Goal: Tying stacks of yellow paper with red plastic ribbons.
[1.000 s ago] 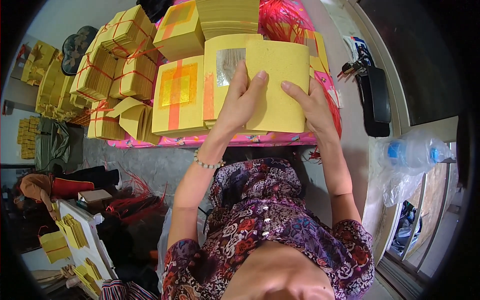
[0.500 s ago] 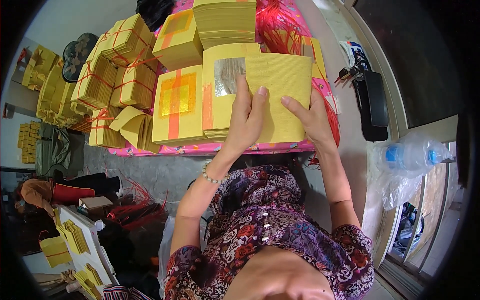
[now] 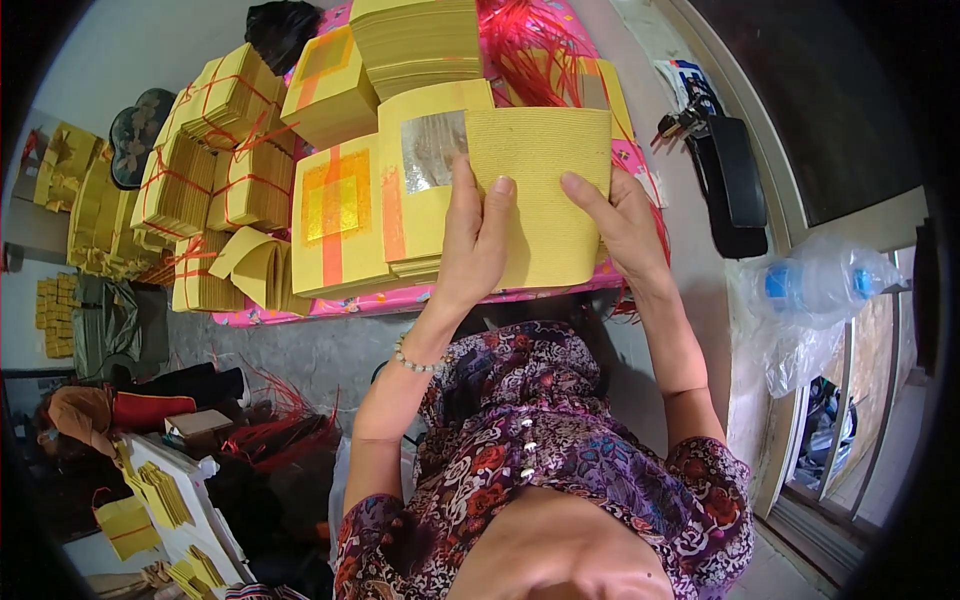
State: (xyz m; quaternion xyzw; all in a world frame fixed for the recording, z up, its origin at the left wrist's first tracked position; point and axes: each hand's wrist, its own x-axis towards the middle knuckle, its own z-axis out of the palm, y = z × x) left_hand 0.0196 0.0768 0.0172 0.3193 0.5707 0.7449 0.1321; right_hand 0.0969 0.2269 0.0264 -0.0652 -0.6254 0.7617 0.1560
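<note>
Between my two hands a sheaf of ribbed yellow paper (image 3: 540, 215) stands tilted up in front of me. My left hand (image 3: 477, 235) closes on its left edge, thumb on the near face. My right hand (image 3: 630, 222) grips the right edge the same way. How thick the sheaf is cannot be seen from here. Just left of it, partly covered, is a yellow paper stack with a silver patch (image 3: 428, 155) and an orange band. Beside that lies another stack with a gold-and-orange square (image 3: 337, 195).
Bundles tied with red strips (image 3: 178, 190) are piled at the left of the pink-covered table (image 3: 340, 308). A tall paper stack (image 3: 415, 45) and loose red strips (image 3: 535, 45) are at the back. Right of the table are a black chair-like object (image 3: 735, 180) and bagged plastic bottles (image 3: 815, 290).
My head view has shifted slightly, so the table's contents sit further left in the picture. Both hands keep their grip on the yellow paper sheaf.
</note>
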